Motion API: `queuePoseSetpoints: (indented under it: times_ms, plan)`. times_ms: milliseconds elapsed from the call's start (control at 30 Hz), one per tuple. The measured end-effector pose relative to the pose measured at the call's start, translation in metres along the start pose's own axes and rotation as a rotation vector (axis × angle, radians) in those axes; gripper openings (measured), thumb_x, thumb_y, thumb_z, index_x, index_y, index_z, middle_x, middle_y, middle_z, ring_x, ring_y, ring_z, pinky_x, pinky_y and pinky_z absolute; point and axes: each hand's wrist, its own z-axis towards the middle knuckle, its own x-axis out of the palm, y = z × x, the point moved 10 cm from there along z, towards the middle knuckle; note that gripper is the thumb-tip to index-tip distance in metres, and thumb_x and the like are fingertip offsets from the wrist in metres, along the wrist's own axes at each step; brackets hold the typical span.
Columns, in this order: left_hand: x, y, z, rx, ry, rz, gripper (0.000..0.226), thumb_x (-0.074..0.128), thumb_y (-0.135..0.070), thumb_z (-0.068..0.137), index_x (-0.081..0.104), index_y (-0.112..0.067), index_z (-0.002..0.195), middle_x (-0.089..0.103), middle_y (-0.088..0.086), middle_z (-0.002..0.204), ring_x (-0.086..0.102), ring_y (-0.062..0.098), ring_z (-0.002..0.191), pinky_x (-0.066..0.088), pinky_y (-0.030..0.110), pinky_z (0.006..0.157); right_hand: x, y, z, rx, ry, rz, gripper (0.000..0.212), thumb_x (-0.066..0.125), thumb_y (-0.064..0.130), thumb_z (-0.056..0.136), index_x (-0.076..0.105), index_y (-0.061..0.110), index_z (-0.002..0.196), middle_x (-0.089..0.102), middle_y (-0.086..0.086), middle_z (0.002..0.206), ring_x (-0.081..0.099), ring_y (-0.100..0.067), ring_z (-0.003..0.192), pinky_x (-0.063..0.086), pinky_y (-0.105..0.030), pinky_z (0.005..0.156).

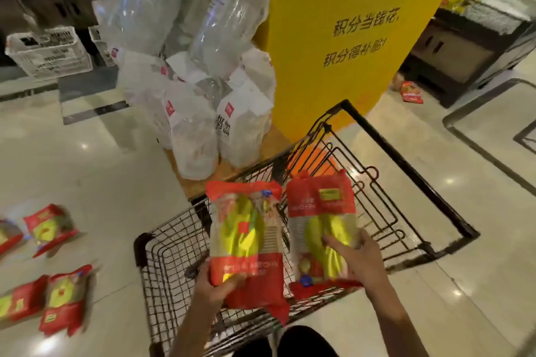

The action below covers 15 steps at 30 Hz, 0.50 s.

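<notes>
- While we stand over the wire shopping cart [404, 164], each of our hands holds one red-and-yellow snack packet above its basket.
- Our left hand [216, 284] grips the left packet [246, 240] at its lower red end, with the thumb across the front and the fingers curled behind.
- Our right hand [358, 262] clasps the right packet [322, 217] from its right edge, fingers wrapped over the yellow middle.
- Both packets stand roughly upright, side by side and just apart.
- A blue mark sits at the top of the left packet and at the bottom of the right one.
- More packets of the same kind [50, 229] lie scattered on the shiny floor to our left, well apart from the cart.
- Clear plastic bags [197, 130] with white labels are piled beyond the cart, beside a yellow pillar [348, 38] printed with black Chinese characters.
- Another red packet [412, 92] lies on the floor near the pillar's right side.
</notes>
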Motion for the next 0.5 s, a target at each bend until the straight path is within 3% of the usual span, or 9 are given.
queuePoseSetpoints:
  times_ms: [100, 167, 233, 300, 433, 500]
  plan:
    - [0.000, 0.037, 0.022, -0.111, -0.086, -0.019, 0.109, 0.093, -0.050, 0.024, 0.057, -0.017, 0.121, 0.072, 0.008, 0.108, 0.072, 0.030, 0.095, 0.061, 0.039, 0.071, 0.042, -0.042, 0.063, 0.095, 0.131, -0.091, 0.067, 0.095, 0.059, 0.046, 0.070, 0.019, 0.093, 0.078, 0.000, 0.086, 0.075, -0.021, 0.081, 0.062, -0.044, 0.077]
    - [-0.002, 0.073, 0.040, -0.211, -0.129, -0.023, 0.108, 0.095, -0.053, 0.025, 0.056, -0.017, 0.119, 0.072, 0.009, 0.110, 0.072, 0.031, 0.096, 0.062, 0.047, 0.076, 0.077, -0.089, 0.107, 0.164, 0.241, -0.181, 0.081, 0.092, 0.068, 0.037, 0.072, 0.017, 0.096, 0.078, 0.001, 0.086, 0.075, -0.018, 0.080, 0.062, -0.043, 0.076]
    - [-0.003, 0.119, 0.065, -0.292, -0.164, -0.035, 0.109, 0.099, -0.055, 0.024, 0.059, -0.018, 0.119, 0.074, 0.011, 0.112, 0.073, 0.033, 0.098, 0.060, 0.055, 0.084, 0.109, -0.121, 0.131, 0.248, 0.358, -0.232, 0.074, 0.096, 0.055, 0.046, 0.074, 0.013, 0.103, 0.078, -0.001, 0.092, 0.074, -0.014, 0.081, 0.062, -0.036, 0.077]
    - [-0.003, 0.154, 0.089, -0.348, -0.211, -0.047, 0.109, 0.100, -0.053, 0.026, 0.060, -0.018, 0.121, 0.074, 0.010, 0.111, 0.073, 0.031, 0.098, 0.058, 0.053, 0.090, 0.136, -0.160, 0.153, 0.341, 0.447, -0.259, 0.067, 0.097, 0.041, 0.053, 0.075, 0.007, 0.106, 0.079, -0.005, 0.096, 0.073, -0.012, 0.080, 0.061, -0.032, 0.077]
    - [0.016, 0.192, 0.131, -0.422, -0.213, -0.098, 0.057, 0.093, -0.023, 0.065, 0.062, -0.015, 0.111, 0.078, -0.002, 0.088, 0.073, 0.011, 0.081, 0.050, 0.034, 0.091, 0.175, -0.232, 0.191, 0.384, 0.574, -0.431, 0.064, 0.098, 0.047, 0.045, 0.074, 0.009, 0.092, 0.078, -0.006, 0.083, 0.073, -0.022, 0.072, 0.062, -0.035, 0.067]
    - [0.021, 0.223, 0.154, -0.451, -0.214, -0.079, 0.084, 0.100, -0.037, 0.048, 0.060, -0.014, 0.118, 0.078, 0.003, 0.098, 0.075, 0.020, 0.091, 0.054, 0.042, 0.095, 0.185, -0.263, 0.204, 0.407, 0.602, -0.485, 0.060, 0.096, 0.046, 0.049, 0.074, 0.011, 0.092, 0.079, -0.007, 0.082, 0.075, -0.025, 0.072, 0.062, -0.034, 0.064]
